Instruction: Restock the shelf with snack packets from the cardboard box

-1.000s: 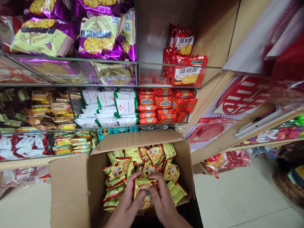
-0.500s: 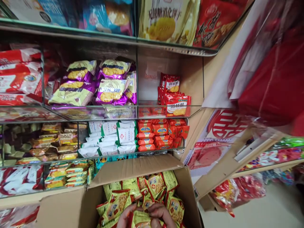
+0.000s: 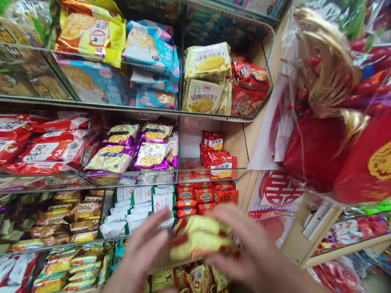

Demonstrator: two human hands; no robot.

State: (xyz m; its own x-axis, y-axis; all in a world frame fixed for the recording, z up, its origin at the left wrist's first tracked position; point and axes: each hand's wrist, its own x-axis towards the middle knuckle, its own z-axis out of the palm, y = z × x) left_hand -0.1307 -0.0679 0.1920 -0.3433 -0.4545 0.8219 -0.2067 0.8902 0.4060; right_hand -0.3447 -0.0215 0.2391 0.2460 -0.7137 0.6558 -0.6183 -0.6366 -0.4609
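Yellow packs (image 3: 198, 240) have just come up off the pile (image 3: 200, 278), so now they are near the red packs (image 3: 204, 195). The right hand (image 3: 247, 240) grips their right end; the left hand (image 3: 149, 244) is too blurry to tell.

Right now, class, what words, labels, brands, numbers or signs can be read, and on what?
"无蔗糖消化饼干": cream packet.
"核桃酥": red packet, one shelf lower.
"ビスケ", "牛奶": blue packets.
"囍", partly covered: red paper sign.
Too blurred: held yellow packets.
Too small: white packets, orange-red packets.
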